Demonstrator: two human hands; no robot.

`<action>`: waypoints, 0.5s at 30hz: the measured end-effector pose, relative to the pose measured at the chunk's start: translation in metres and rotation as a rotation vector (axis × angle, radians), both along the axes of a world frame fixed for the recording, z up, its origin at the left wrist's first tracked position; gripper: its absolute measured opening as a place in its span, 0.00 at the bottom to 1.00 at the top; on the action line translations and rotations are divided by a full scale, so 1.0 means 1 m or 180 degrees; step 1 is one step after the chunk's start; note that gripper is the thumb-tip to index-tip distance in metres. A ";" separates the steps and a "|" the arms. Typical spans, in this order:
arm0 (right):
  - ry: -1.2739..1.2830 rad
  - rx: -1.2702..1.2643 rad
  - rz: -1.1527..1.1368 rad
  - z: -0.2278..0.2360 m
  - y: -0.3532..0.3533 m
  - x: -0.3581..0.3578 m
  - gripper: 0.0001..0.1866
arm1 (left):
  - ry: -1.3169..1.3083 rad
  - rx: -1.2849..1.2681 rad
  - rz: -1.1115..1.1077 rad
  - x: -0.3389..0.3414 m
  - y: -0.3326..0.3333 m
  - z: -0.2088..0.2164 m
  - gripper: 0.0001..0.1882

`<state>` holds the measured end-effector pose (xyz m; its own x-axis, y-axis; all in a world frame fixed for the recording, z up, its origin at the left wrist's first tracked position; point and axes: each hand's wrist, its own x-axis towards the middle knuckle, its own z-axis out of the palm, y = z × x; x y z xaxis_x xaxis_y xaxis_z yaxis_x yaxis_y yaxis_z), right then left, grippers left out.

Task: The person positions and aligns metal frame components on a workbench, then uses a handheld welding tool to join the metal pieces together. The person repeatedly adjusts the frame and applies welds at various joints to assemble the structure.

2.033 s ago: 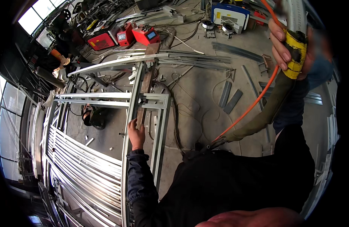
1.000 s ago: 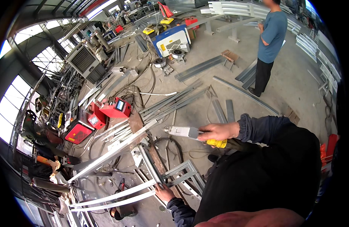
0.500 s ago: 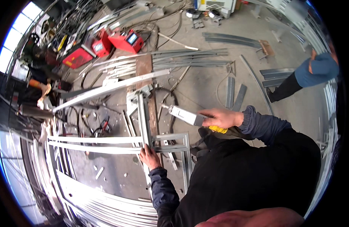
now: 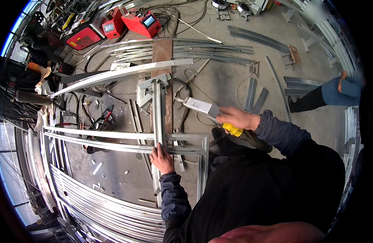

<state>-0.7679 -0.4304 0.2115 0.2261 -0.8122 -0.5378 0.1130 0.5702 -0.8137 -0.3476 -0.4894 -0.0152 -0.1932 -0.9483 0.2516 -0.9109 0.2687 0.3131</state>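
Note:
My left hand [image 4: 162, 159] is closed over a long silver metal profile [image 4: 158, 109], where it crosses the two rails of a metal frame [image 4: 109, 134]. The fingers press together on the profile's near part; their undersides are hidden. Raised to the right of it, my right hand [image 4: 237, 118] grips a handheld welding gun [image 4: 199, 107] with a silver boxy body. Its narrow nozzle points left toward the profile's far end and stands apart from it. Something yellow [image 4: 233, 129] shows just below the right hand.
Red machines [image 4: 141, 24] stand at the far left among cables. Metal strips [image 4: 212, 50] lie on the floor ahead. Many silver bars [image 4: 105, 202] fill the near left. A person in blue [image 4: 338, 93] is at the right. A brown beam [image 4: 162, 50] runs beneath the profile.
The whole view has shifted, so the workpieces sit higher in the picture. Both hands keep their holds, the left on the profile and the right on the welding gun.

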 end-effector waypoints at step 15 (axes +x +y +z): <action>0.0053 -0.0103 -0.0080 -0.037 -0.052 0.063 0.26 | -0.0406 0.0257 -0.0255 0.004 -0.009 0.019 0.27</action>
